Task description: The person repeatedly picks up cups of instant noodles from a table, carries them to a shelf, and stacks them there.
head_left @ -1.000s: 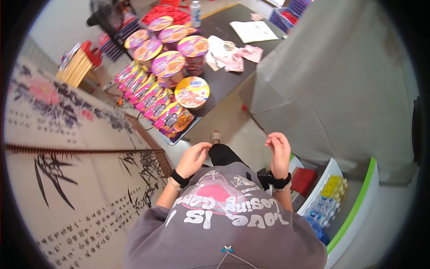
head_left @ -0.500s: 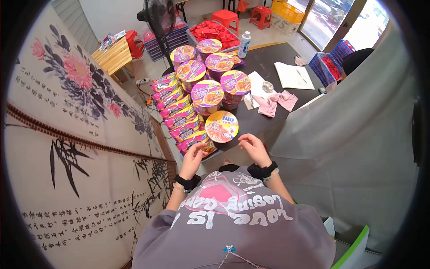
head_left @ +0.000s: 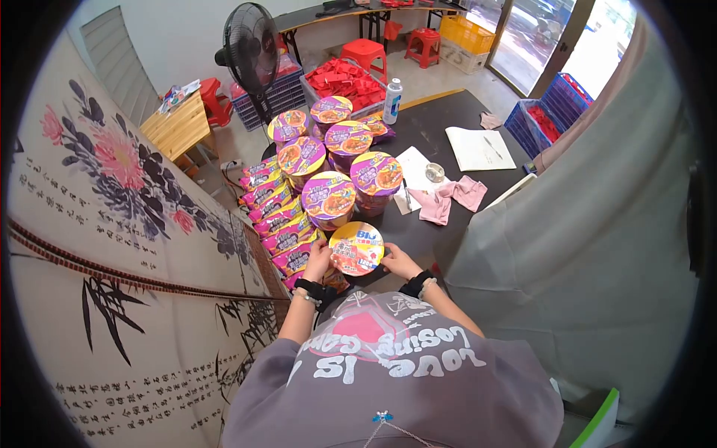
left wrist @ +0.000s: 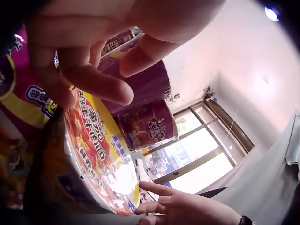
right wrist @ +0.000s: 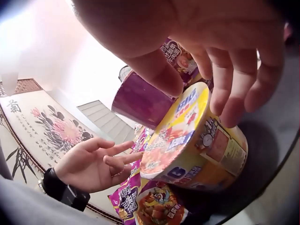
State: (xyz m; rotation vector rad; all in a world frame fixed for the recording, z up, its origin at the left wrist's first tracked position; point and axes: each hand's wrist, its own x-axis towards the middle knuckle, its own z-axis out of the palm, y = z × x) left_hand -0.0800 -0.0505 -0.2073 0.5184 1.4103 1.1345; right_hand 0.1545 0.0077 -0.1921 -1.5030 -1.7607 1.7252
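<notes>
A yellow and orange instant noodle bowl [head_left: 356, 249] with a printed lid stands at the near edge of the dark table [head_left: 418, 243]. My left hand [head_left: 319, 261] is at its left side, fingers fairly straight by the rim in the right wrist view. On the other side, my right hand [head_left: 402, 264] has its fingertips right at the rim; in the left wrist view its fingers extend toward the lid. Behind the bowl stand several purple noodle tubs [head_left: 329, 200]. A row of pink noodle packets [head_left: 288, 239] lies beside my left hand.
Pink cloth pieces [head_left: 448, 201], an open notebook [head_left: 480, 149] and a bottle [head_left: 392, 101] lie or stand farther back on the table. A standing fan [head_left: 252, 52] rises behind the tubs. A grey curtain [head_left: 567, 239] hangs at right, a painted screen [head_left: 142, 284] at left.
Both hands have moved forward from in front of the body to the two sides of the yellow noodle bowl. The head view has shifted, showing more of the room behind the table.
</notes>
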